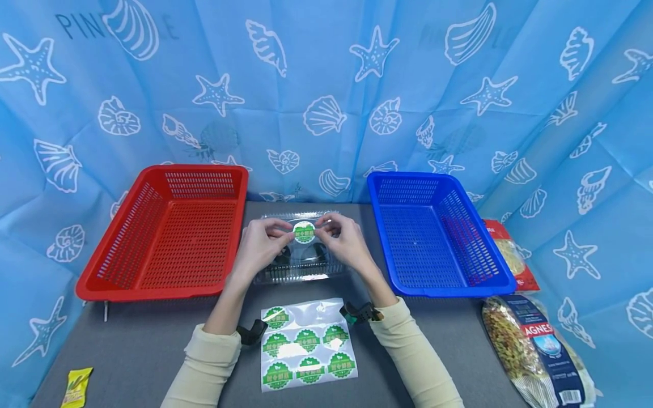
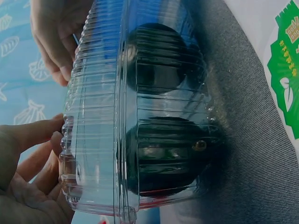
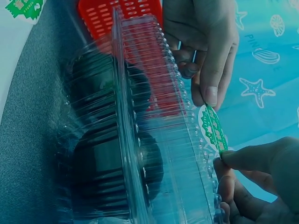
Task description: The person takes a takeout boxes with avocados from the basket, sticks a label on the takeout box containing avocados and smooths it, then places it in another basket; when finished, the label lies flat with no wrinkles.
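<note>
Cream sleeves (image 1: 418, 357) are seen on near side of grip; sticker sheet (image 1: 303, 316) is laid between them. Round green-and-white sticker (image 1: 304, 232) is pinched at opposite edges by left hand (image 1: 261, 243) and right hand (image 1: 344, 239), held over clear container (image 1: 301, 274); contact cannot be told. Two dark round objects (image 2: 163, 156) are enclosed beneath grip. Red basket (image 1: 148, 295) is set left of grip, blue basket (image 1: 451, 292) right.

The round sticker (image 1: 304, 232) is green and white, like the near sheet (image 1: 303, 318). The left basket (image 1: 189, 243) is red, the right basket (image 1: 419, 249) blue, the worktop (image 1: 451, 340) grey; the blue curtain (image 1: 306, 62) has a white shell-and-starfish pattern.
</note>
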{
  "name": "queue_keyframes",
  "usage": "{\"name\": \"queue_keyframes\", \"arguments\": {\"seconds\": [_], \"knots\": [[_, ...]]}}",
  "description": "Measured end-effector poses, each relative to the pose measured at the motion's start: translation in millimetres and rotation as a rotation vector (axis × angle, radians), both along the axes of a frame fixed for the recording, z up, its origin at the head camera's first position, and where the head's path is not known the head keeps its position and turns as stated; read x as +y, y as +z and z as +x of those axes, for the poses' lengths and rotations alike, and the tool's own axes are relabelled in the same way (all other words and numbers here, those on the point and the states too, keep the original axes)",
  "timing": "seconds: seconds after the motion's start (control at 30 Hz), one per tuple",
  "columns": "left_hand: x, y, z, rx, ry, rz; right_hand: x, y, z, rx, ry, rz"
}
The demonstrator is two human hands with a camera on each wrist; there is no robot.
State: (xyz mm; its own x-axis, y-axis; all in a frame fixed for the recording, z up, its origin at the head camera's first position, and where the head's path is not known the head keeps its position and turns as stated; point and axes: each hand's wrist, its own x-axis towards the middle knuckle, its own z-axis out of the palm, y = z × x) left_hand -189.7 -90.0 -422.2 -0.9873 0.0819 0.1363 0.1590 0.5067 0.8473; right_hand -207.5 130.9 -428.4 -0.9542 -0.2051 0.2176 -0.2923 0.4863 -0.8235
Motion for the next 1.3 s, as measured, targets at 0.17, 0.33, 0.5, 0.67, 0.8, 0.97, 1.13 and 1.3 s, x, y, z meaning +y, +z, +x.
{"name": "queue_keyframes", "arguments": {"seconds": [0.17,0.33,0.5,0.67,0.8,0.97,1.13,1.3], "knots": [[0.7,-1.3,-1.0,-0.006,-0.021,0.042,0.2,-0.2,-1.9,0.008,0.035,0.019],[0.5,-2.5,-2.9,0.005,-0.043,0.024,0.1,0.9,-2.2,-0.013,0.069,0.042],[-0.4,-3.9,-3.5,0.006,-0.05,-0.008,-0.2,0.3,-2.1,-0.007,0.086,0.074],[0.3,-3.2,-2.8,-0.039,-0.044,-0.019,-1.7,-0.8,-1.7,-0.002,0.082,0.128],[0.7,-2.3,-2.8,-0.054,-0.048,-0.035,-3.1,-1.6,-2.3,-0.003,0.068,0.178],[1.0,-1.3,-2.4,-0.066,-0.055,-0.075,-4.8,0.0,-2.3,-0.007,0.063,0.238],[1.9,-0.5,-2.0,-0.077,-0.053,-0.109,-6.8,1.2,-2.8,0.005,0.055,0.267],[3.3,-0.5,-4.6,-0.101,-0.055,-0.143,-8.8,1.9,-4.6,0.001,0.032,0.281]]}}
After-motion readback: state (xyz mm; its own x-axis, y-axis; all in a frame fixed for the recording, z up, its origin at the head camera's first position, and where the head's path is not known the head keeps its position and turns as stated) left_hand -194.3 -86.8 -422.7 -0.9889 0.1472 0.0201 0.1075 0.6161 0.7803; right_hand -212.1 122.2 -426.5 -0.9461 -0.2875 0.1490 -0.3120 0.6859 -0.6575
